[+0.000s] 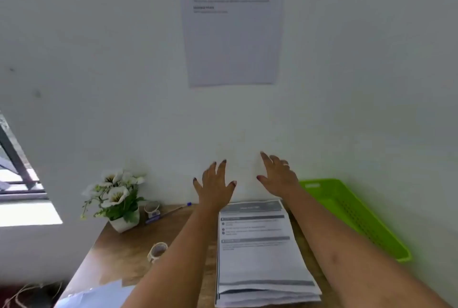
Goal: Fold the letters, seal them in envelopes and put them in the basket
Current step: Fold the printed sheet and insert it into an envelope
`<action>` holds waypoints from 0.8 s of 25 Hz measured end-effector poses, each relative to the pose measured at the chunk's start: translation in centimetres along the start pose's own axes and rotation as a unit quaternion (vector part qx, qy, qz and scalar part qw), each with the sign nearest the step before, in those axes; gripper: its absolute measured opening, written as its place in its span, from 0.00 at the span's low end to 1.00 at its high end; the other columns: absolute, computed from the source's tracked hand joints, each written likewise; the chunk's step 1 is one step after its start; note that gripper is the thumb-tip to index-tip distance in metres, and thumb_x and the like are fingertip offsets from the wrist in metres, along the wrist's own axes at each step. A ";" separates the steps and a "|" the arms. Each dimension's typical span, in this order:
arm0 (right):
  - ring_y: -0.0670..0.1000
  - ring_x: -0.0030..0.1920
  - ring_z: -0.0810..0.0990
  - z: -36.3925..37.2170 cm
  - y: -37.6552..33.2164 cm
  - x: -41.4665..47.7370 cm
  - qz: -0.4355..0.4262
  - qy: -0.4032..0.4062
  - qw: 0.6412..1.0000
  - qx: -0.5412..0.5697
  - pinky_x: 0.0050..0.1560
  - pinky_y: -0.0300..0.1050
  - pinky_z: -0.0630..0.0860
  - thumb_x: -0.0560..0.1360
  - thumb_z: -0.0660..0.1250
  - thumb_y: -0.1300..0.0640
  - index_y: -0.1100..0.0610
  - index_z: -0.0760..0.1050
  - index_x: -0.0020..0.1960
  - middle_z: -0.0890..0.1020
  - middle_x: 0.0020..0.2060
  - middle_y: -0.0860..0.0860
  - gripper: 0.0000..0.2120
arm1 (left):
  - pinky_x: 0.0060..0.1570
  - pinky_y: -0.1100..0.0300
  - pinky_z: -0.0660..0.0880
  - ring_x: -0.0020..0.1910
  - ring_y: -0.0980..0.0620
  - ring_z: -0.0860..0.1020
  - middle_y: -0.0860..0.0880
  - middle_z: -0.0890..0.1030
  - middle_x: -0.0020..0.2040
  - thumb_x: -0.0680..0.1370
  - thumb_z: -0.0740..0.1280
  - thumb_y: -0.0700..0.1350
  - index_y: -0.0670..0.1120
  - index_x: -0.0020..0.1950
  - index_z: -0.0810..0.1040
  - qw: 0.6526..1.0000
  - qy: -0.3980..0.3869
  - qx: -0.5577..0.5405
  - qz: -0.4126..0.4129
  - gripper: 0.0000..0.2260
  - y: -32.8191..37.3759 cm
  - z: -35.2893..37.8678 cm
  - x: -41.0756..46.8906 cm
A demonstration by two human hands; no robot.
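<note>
Tape roll (157, 251) lies on the table's left side, near your left forearm; probably staged for sealing. Pale sheets (99, 295) at the near-left edge: possibly envelopes, cannot tell. Your left hand (215, 187): fingers spread, holding nothing, raised past the stack's far edge. Letters (260, 253) lie stacked flat between your forearms, none folded yet. Right hand (278, 179): likewise spread, empty. Green basket (322, 182) stands far right, handy for finished envelopes.

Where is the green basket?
In the head view, the green basket lies on the right, just right of the stack of letters, near the wall.
</note>
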State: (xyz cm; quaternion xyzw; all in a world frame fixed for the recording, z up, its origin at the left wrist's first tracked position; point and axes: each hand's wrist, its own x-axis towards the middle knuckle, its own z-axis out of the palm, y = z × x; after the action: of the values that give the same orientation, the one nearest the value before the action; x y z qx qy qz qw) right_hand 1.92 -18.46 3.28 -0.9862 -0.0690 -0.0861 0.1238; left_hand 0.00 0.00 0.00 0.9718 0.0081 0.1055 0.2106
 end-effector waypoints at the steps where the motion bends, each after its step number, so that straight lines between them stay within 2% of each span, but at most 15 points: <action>1: 0.62 0.73 0.57 1.1 0.6 -0.4 0.028 -0.061 0.998 0.013 0.69 0.56 0.63 0.78 0.59 0.45 0.51 0.46 0.77 0.55 0.76 0.56 0.34 | 0.70 0.38 0.48 0.74 0.45 0.58 0.47 0.57 0.77 0.78 0.58 0.59 0.56 0.77 0.48 0.998 -0.052 -0.014 -0.021 0.31 -0.8 0.8 -0.7; 3: 0.63 0.71 0.61 3.8 2.1 -1.2 0.080 -0.132 0.987 0.045 0.69 0.53 0.64 0.78 0.60 0.45 0.55 0.51 0.77 0.58 0.74 0.60 0.33 | 0.70 0.47 0.60 0.69 0.46 0.67 0.46 0.65 0.73 0.78 0.61 0.55 0.52 0.77 0.51 0.985 -0.139 -0.092 -0.049 0.31 -2.3 3.1 -1.8; 4: 0.63 0.71 0.62 5.3 2.7 -1.9 0.110 -0.159 0.979 0.060 0.68 0.52 0.65 0.77 0.61 0.44 0.56 0.53 0.76 0.59 0.73 0.61 0.34 | 0.67 0.52 0.66 0.66 0.47 0.70 0.45 0.67 0.72 0.79 0.62 0.53 0.49 0.76 0.54 0.973 -0.165 -0.150 -0.067 0.30 -3.2 4.2 -2.6; 7: 0.63 0.72 0.59 8.5 3.1 -3.2 0.180 -0.184 0.962 0.095 0.70 0.53 0.63 0.76 0.61 0.41 0.54 0.51 0.76 0.52 0.75 0.62 0.36 | 0.57 0.57 0.74 0.55 0.50 0.76 0.43 0.76 0.63 0.78 0.66 0.43 0.44 0.67 0.68 0.945 -0.144 -0.277 -0.092 0.18 -3.7 6.2 -3.8; 10: 0.63 0.71 0.59 10.3 3.2 -4.3 0.215 -0.167 0.957 0.103 0.68 0.54 0.63 0.76 0.61 0.42 0.52 0.52 0.76 0.53 0.75 0.60 0.34 | 0.55 0.57 0.74 0.54 0.49 0.77 0.45 0.79 0.57 0.76 0.67 0.39 0.44 0.62 0.72 0.945 -0.080 -0.302 -0.093 0.15 -3.4 7.3 -4.3; 14: 0.63 0.71 0.58 11.2 3.1 -5.1 0.247 -0.134 0.952 0.122 0.67 0.55 0.64 0.76 0.62 0.44 0.51 0.54 0.75 0.55 0.73 0.61 0.32 | 0.51 0.63 0.71 0.55 0.51 0.77 0.46 0.79 0.58 0.76 0.66 0.37 0.44 0.64 0.72 0.930 -0.065 -0.337 -0.132 0.16 -2.5 7.9 -5.1; 16: 0.63 0.71 0.58 11.3 3.0 -4.9 0.267 -0.117 0.945 0.147 0.66 0.54 0.65 0.76 0.63 0.45 0.51 0.55 0.74 0.57 0.72 0.61 0.32 | 0.57 0.60 0.71 0.58 0.49 0.75 0.45 0.77 0.62 0.77 0.65 0.37 0.44 0.69 0.70 0.926 -0.058 -0.343 -0.148 0.20 -1.9 8.0 -5.4; 18: 0.63 0.70 0.60 11.3 2.8 -4.8 0.273 -0.105 0.943 0.159 0.64 0.53 0.66 0.75 0.64 0.45 0.51 0.57 0.73 0.60 0.71 0.60 0.31 | 0.65 0.53 0.69 0.64 0.47 0.72 0.45 0.73 0.67 0.77 0.65 0.38 0.44 0.72 0.66 0.923 -0.053 -0.347 -0.157 0.23 -1.5 8.0 -5.5; 20: 0.62 0.69 0.62 11.1 2.7 -4.7 0.279 -0.089 0.940 0.177 0.64 0.52 0.67 0.75 0.65 0.46 0.51 0.59 0.73 0.64 0.69 0.60 0.30 | 0.68 0.51 0.67 0.66 0.47 0.70 0.46 0.70 0.69 0.77 0.65 0.37 0.44 0.73 0.65 0.920 -0.043 -0.358 -0.152 0.24 -1.2 7.9 -5.7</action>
State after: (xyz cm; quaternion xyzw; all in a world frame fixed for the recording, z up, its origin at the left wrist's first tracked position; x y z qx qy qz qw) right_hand -0.57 -18.80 -8.80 -0.9317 0.1836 0.0535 0.3088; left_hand -3.86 -2.50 -8.66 0.8222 0.1084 0.0265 0.5582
